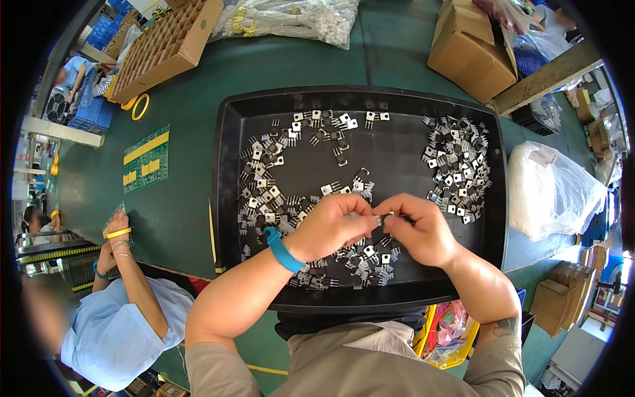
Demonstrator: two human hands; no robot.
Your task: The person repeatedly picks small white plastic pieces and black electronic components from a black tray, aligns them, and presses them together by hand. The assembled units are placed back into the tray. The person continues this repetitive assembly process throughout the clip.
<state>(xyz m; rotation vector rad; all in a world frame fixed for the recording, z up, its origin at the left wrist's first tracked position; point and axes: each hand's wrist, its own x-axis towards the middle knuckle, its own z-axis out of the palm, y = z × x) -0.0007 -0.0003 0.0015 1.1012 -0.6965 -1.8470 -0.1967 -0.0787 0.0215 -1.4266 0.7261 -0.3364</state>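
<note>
Over a black tray point(360, 301), my two hands meet fingertip to fingertip. My left hand point(337, 228), with a blue band at the wrist, pinches a small grey piece point(379, 220). A dark three-legged transistor seems to be between the fingertips of my right hand point(423, 228), touching the grey piece; the fingers hide most of both. Loose transistors point(270, 192) and small grey pronged pieces lie scattered along the tray's left side and beneath my hands. At the tray's right end sits a dense heap of transistors point(456, 169), many with grey pieces among them.
A green circuit board point(147, 159) with yellow tape lies left of the tray. Behind stand a divided carton point(165, 49), a bag of white connectors point(284, 23) and an open cardboard box point(473, 53). A white plastic bag point(552, 188) is at right. A co-worker point(126, 324) works at left.
</note>
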